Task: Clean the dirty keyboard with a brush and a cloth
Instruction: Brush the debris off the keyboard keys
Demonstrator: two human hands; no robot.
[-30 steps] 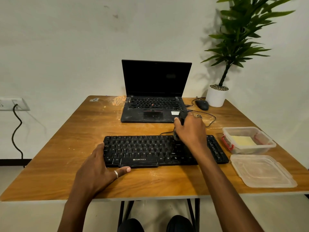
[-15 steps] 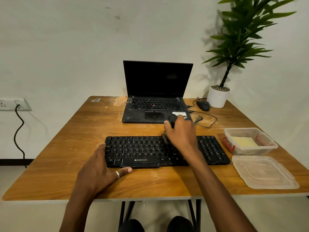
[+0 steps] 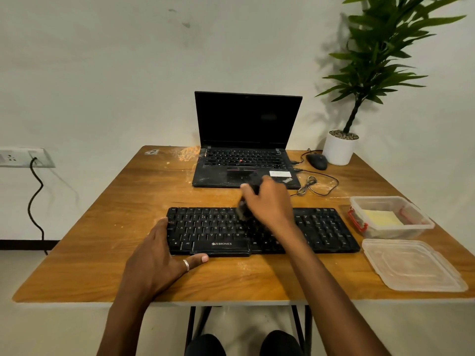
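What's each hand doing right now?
Left hand: open, resting against the keyboard's left front corner.
Right hand: closed on the brush, bristles at the keyboard's upper rows.

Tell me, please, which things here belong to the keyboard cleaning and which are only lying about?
For the job: keyboard, brush gripped by right hand, left hand steadying the keyboard, yellow cloth in its container.
Lying about: laptop, mouse, potted plant, loose lid.

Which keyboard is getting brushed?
The separate black keyboard in front, marked ZEBRONICS: the right hand holds the brush on its top rows. The laptop behind is untouched.
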